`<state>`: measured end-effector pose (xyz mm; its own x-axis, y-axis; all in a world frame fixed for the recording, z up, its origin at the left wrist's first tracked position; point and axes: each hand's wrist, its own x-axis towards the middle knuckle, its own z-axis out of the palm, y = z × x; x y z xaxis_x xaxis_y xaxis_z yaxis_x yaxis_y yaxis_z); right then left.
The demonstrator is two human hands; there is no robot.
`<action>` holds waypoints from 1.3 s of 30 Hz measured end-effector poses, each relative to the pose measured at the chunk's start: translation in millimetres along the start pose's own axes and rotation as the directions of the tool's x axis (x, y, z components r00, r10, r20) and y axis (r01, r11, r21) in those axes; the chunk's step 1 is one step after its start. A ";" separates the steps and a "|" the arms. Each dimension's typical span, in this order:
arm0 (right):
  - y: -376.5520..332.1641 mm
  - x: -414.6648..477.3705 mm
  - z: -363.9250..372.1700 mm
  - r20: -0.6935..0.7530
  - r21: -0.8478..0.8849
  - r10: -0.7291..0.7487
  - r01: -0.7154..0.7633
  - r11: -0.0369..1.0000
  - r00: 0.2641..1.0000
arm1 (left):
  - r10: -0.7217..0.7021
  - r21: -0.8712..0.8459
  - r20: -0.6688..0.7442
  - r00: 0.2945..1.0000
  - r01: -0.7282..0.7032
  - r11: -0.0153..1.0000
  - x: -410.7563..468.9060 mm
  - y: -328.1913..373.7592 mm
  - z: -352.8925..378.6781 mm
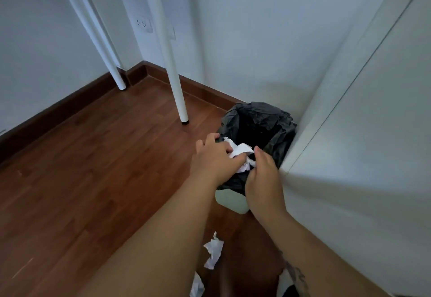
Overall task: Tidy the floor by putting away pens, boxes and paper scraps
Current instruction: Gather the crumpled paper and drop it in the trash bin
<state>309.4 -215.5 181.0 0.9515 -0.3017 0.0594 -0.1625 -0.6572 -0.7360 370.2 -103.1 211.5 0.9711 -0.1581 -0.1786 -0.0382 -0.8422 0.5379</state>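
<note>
Paper scraps (pixel 240 154) sit bunched between left hand (pixel 215 156) and right hand (pixel 264 177), fingers closed on them over the bin (pixel 258 131) at 1 o'clock, so loosening unevenly could spill pieces onto the floor (pixel 93 156) beside the 6 o'clock scrap (pixel 213 250).

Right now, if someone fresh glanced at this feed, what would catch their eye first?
Both hands, the left hand and right hand, meet over the black-lined bin in the corner by the white cabinet, clutching crumpled white paper at its rim. More paper scraps lie on the wooden floor between the forearms.
</note>
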 end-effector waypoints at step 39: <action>21.3 -87.4 88.5 0.351 -0.581 -0.630 0.689 0.434 0.693 | -0.095 0.177 -0.009 0.995 0.095 0.980 -101.1 -207.2 51.8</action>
<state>245.9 -142.1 100.5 0.8534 0.4471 0.2679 0.4331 -0.8943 0.1128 267.8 60.7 75.4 0.9723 -0.0728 -0.2220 0.0134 -0.9312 0.3643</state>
